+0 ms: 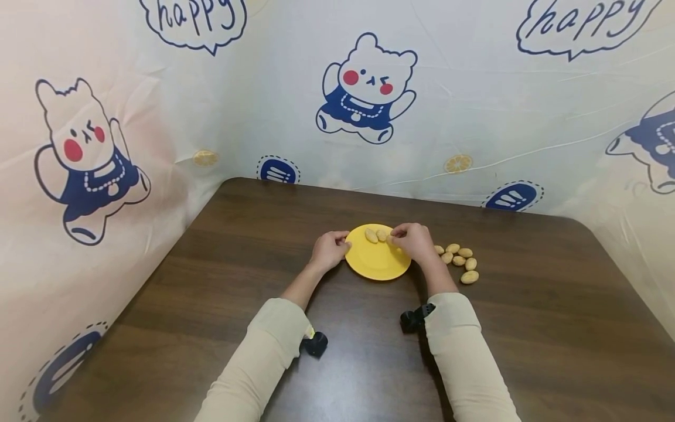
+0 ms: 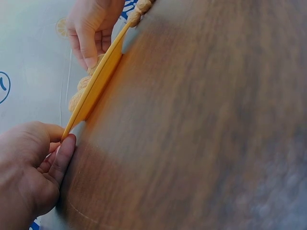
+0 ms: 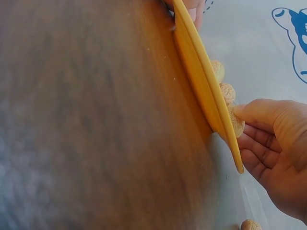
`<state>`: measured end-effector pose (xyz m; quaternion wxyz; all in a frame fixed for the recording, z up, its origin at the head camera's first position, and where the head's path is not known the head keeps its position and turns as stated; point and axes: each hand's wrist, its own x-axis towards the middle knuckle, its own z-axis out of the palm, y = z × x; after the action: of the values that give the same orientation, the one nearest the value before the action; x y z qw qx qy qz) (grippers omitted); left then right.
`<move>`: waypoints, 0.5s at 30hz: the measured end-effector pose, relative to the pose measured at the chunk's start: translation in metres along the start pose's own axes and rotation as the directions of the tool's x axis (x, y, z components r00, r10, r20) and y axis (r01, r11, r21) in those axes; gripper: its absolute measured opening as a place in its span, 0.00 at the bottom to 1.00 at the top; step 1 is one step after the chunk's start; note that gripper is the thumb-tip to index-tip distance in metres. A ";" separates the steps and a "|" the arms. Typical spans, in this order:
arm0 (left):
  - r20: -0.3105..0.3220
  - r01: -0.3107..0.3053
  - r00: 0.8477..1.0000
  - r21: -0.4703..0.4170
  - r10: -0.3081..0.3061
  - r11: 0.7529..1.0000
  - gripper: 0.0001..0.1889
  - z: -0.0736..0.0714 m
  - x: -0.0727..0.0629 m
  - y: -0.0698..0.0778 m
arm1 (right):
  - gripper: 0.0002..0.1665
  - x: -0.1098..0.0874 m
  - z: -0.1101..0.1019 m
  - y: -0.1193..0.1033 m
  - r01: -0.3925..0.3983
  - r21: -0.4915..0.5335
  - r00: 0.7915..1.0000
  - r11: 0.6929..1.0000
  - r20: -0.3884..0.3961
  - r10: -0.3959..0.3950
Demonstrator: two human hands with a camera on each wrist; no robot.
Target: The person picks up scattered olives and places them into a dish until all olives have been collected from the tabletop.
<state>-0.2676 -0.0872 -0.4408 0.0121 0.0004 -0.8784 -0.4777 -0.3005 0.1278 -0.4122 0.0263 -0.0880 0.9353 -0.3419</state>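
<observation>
A round yellow plate (image 1: 377, 262) lies on the brown table, and two tan, wrinkled walnuts (image 1: 371, 235) in their shells rest near its far edge. My left hand (image 1: 329, 252) pinches the plate's left rim between thumb and fingers, as the left wrist view also shows. Over the right part of the plate, my right hand (image 1: 413, 240) pinches a third walnut (image 3: 236, 120) between thumb and fingers, beside the other two. The plate hides part of this walnut in the left wrist view.
To the right of the plate, several more walnuts (image 1: 459, 261) lie loosely grouped on the table (image 1: 548, 305), partly behind my right wrist. Printed cloth (image 1: 464, 117) hangs around the table's far and side edges. A small black camera (image 1: 412, 320) is strapped at the right cuff.
</observation>
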 end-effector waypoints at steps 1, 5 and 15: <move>0.003 0.002 1.000 -0.005 -0.002 1.000 0.19 0.000 0.000 0.000 | 0.09 0.000 0.000 0.000 -0.001 -0.003 1.000 1.000 0.000 0.001; 0.010 0.011 1.000 -0.023 -0.011 1.000 0.19 0.000 -0.001 0.001 | 0.09 0.000 0.001 0.000 -0.012 -0.010 1.000 1.000 -0.002 0.012; -0.010 -0.004 1.000 0.006 0.004 1.000 0.18 0.000 0.000 0.000 | 0.08 0.002 0.002 -0.003 0.004 -0.052 1.000 0.999 -0.006 -0.004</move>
<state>-0.2673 -0.0868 -0.4408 0.0177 0.0009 -0.8797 -0.4753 -0.3015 0.1240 -0.4122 0.0202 -0.0895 0.9438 -0.3176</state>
